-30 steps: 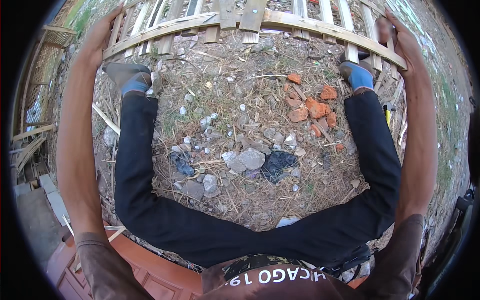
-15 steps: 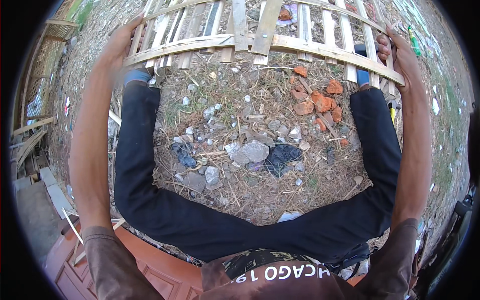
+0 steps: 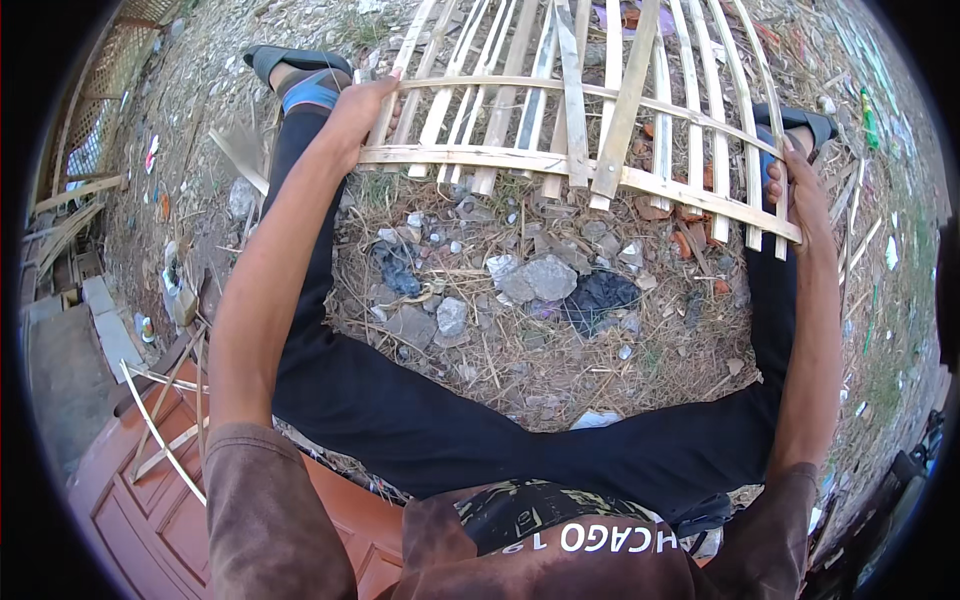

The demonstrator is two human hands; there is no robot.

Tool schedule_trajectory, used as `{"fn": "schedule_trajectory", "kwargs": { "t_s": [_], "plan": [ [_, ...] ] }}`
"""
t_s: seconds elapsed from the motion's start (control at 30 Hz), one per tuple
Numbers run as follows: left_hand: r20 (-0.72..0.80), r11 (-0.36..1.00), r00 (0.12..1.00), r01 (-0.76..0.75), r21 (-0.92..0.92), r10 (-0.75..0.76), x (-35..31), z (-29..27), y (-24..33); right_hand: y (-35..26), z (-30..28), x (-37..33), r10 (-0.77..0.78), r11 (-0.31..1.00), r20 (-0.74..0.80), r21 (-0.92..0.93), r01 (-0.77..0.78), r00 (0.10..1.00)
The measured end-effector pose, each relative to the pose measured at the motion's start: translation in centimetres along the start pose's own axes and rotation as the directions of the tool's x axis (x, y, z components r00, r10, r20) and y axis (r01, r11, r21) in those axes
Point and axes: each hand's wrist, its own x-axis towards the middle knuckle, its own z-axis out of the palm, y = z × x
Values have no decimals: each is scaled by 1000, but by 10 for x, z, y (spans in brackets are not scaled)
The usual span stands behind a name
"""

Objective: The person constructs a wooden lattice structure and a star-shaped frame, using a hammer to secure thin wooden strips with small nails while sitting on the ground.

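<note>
A wooden slat panel (image 3: 490, 155), made of pale upright strips crossed by curved rails, is held up in front of me between my shins. My left hand (image 3: 362, 112) is closed on its left edge between the two nearer rails, the fingers mostly hidden behind the slats. On the right edge, my right hand (image 3: 802, 198) wraps round the outermost slat, close to the end of the near rail. Two wider, weathered boards cross the rails near the middle at a slant. The panel's far end runs out of the picture at the top.
Stones (image 3: 545, 279), dark plastic scraps (image 3: 600, 300) and broken orange brick lie on the straw-strewn ground between my legs. A reddish-brown panelled door (image 3: 150, 520) with loose strips on it is at the lower left. A woven lattice (image 3: 95, 120) stands at the far left.
The slat panel has come nearer to me, and both hands have come nearer with it. More of its length shows now, and it covers much of the brick pile. My sandalled feet have come into view.
</note>
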Motion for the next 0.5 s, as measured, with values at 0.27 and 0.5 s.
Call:
{"fn": "schedule_trajectory", "kwargs": {
  "t_s": [0.27, 0.5],
  "plan": [
    [-41, 999, 998, 45, 30, -44, -17, 16, -64, 67, -8, -12, 94, 992, -3, -84, -94, 996],
    [-20, 978, 996, 89, 189, -87, -22, 25, -83, 80, -16, -7, 164, 966, -75, -188, -175, 984]
  ]
}}
